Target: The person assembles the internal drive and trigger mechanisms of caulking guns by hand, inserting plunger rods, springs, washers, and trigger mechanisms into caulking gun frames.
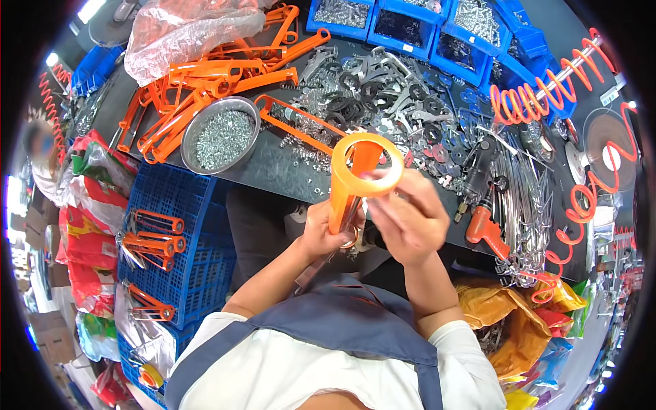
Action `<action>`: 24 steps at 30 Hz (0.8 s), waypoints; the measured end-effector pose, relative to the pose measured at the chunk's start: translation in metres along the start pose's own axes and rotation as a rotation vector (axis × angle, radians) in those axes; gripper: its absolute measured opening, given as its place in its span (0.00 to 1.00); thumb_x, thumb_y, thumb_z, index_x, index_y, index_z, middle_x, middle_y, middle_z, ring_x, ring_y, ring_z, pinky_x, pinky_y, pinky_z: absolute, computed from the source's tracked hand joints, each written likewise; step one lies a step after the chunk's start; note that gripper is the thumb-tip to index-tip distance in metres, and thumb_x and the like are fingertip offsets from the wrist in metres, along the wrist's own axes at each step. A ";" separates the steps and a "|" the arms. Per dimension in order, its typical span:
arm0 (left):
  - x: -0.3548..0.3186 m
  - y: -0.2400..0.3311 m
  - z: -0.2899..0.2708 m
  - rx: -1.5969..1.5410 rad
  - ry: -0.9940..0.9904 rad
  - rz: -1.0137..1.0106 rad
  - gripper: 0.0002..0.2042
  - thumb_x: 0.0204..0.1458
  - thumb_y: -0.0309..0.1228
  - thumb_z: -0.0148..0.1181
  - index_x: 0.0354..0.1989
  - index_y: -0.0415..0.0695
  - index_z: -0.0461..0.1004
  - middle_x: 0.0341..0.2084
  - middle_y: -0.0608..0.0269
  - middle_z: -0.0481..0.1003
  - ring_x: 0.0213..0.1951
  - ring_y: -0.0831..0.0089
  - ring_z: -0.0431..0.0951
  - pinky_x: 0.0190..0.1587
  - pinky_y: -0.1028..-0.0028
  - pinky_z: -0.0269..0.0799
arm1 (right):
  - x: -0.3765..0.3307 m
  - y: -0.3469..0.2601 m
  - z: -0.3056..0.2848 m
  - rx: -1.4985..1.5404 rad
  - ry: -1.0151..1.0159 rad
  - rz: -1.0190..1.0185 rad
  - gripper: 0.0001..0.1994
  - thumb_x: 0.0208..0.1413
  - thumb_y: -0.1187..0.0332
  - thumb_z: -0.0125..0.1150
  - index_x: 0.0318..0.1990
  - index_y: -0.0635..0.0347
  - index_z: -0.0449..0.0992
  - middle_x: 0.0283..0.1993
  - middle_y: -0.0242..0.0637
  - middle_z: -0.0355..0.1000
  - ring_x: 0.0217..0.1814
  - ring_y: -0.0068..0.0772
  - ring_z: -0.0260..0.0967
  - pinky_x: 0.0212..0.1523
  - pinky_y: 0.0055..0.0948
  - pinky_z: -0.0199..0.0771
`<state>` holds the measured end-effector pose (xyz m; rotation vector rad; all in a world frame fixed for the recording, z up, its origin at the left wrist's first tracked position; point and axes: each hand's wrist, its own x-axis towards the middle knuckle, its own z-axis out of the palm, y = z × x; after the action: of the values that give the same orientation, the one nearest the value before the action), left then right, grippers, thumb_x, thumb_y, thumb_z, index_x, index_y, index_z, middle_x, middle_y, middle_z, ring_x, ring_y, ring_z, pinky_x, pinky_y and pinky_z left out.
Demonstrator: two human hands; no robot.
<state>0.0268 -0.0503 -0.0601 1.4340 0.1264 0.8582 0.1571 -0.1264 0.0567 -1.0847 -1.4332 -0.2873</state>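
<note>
Part with glossy orange body and ring-shaped end (345, 186) gripped in left hand (322, 231), ring uppermost, near dark table (272, 164); right hand (415, 222) at the ring, fingers bent, grip unclear; beyond, round silver metal bowl (189, 145) holding small metal pieces (224, 139), then blue plastic bins (391, 42)

The left hand (324, 231) holds an orange ring-topped frame (340, 197) near the right hand (412, 222).

L hand (322, 231) is curled in a grip; R hand (413, 220) is just beside it, w/ bent, slightly blurred fingers (422, 191); both forearms (271, 279) angle inward.
</note>
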 end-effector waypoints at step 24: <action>-0.005 -0.009 -0.004 -0.116 -0.047 -0.065 0.36 0.45 0.52 0.65 0.51 0.32 0.65 0.36 0.55 0.74 0.33 0.71 0.76 0.34 0.74 0.74 | -0.072 0.136 -0.144 1.523 0.090 0.994 0.29 0.38 0.73 0.62 0.53 0.71 0.65 0.42 0.38 0.67 0.43 0.30 0.68 0.40 0.28 0.71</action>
<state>0.0246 -0.0493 -0.0708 1.3339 0.0854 0.7660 0.3369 -0.1916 -0.0333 -0.3181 -0.5146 1.2607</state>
